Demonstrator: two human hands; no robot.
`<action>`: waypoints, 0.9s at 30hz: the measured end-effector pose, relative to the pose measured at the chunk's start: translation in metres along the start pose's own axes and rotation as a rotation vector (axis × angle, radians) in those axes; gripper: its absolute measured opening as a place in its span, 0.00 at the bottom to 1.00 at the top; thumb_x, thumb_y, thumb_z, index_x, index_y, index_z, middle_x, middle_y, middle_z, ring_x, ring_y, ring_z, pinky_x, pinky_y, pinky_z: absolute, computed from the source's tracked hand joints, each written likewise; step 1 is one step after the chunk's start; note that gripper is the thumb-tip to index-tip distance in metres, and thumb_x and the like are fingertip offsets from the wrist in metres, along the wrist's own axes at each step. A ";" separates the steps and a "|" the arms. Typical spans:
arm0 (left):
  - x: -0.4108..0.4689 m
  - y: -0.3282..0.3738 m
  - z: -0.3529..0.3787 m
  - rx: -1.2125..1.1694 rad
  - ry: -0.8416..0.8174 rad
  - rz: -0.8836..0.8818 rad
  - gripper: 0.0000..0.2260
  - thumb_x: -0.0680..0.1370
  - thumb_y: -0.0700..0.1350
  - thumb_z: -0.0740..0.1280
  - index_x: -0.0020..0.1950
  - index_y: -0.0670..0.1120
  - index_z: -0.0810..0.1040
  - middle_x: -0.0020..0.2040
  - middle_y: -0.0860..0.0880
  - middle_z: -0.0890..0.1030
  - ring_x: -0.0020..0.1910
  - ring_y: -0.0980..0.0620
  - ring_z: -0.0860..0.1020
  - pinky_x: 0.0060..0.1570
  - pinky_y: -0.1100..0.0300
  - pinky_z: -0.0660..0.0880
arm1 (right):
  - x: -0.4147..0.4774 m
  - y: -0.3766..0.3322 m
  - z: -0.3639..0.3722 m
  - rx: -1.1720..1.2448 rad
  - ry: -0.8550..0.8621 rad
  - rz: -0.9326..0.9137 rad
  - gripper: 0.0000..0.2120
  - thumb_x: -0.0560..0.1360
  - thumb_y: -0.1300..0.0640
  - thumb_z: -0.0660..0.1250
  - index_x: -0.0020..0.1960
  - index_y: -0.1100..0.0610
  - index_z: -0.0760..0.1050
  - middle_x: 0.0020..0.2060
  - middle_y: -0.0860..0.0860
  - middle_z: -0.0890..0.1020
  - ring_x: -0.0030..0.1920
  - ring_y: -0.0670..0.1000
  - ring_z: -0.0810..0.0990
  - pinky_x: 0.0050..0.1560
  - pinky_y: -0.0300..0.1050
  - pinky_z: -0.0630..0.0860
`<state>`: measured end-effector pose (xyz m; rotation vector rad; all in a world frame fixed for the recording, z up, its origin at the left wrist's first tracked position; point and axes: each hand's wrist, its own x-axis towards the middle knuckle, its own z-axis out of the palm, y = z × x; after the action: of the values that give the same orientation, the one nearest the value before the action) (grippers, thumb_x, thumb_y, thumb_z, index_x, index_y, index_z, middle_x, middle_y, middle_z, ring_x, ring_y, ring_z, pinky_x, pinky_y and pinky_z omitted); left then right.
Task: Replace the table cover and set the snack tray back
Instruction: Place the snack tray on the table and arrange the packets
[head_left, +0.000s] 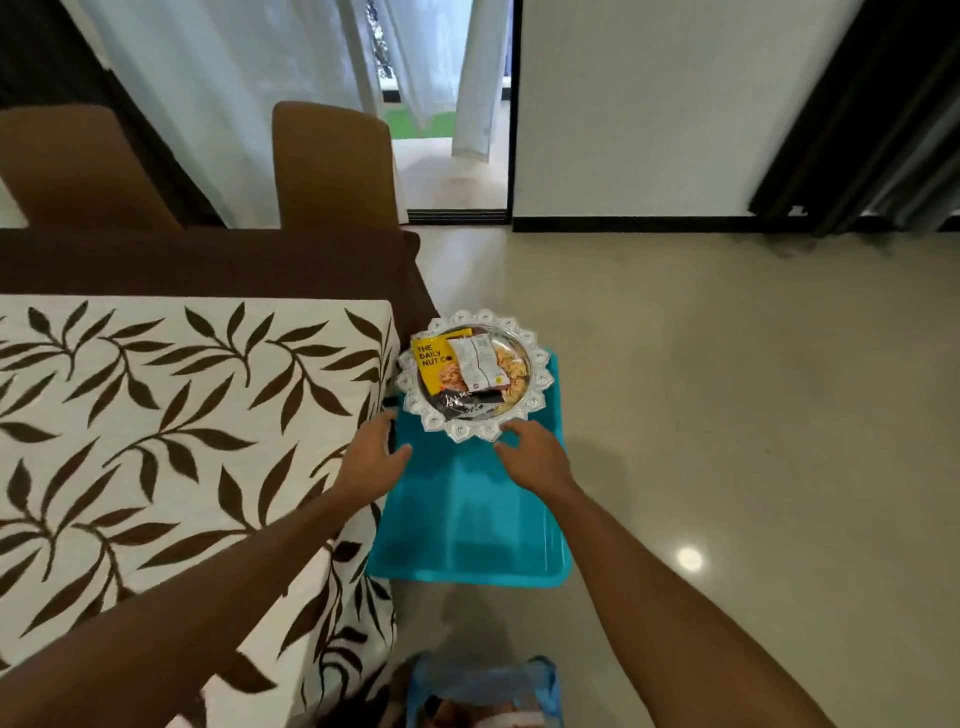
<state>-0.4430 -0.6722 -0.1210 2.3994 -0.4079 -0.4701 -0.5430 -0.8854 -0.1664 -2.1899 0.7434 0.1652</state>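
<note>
My left hand (371, 453) and right hand (535, 457) reach out with fingers loose and spread, grasping nothing, both near the snack tray (540, 364). The tray sits with its packets on a teal stool (467, 514) beside the table, where the leaf-print cover (182, 415) lies spread.

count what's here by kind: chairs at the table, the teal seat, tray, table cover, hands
brown chairs: 2
teal plastic seat: 1
snack tray: 1
leaf-print table cover: 1
hands, left hand and right hand: 2
total: 7
</note>
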 end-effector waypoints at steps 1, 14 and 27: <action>0.017 0.001 0.001 -0.018 0.015 -0.015 0.22 0.78 0.39 0.68 0.72 0.40 0.71 0.64 0.48 0.75 0.62 0.48 0.74 0.60 0.56 0.69 | 0.013 0.000 -0.001 0.002 0.033 0.023 0.21 0.79 0.48 0.67 0.71 0.50 0.74 0.67 0.52 0.76 0.66 0.56 0.75 0.63 0.53 0.75; 0.205 -0.019 0.071 -0.367 0.036 -0.513 0.36 0.78 0.42 0.62 0.81 0.52 0.47 0.77 0.45 0.63 0.70 0.41 0.68 0.67 0.46 0.69 | 0.184 0.024 0.010 0.026 0.251 0.311 0.36 0.80 0.49 0.66 0.82 0.53 0.54 0.77 0.55 0.64 0.73 0.61 0.65 0.67 0.57 0.69; 0.179 -0.010 0.067 -0.521 0.115 -0.533 0.12 0.74 0.36 0.68 0.57 0.43 0.78 0.53 0.46 0.80 0.49 0.45 0.80 0.48 0.53 0.80 | 0.136 0.045 -0.006 0.440 0.290 0.486 0.31 0.71 0.63 0.77 0.70 0.56 0.70 0.57 0.53 0.81 0.52 0.54 0.81 0.57 0.51 0.79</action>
<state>-0.3113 -0.7728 -0.2167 1.9824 0.3812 -0.5806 -0.4571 -0.9746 -0.2390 -1.6034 1.3325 -0.0720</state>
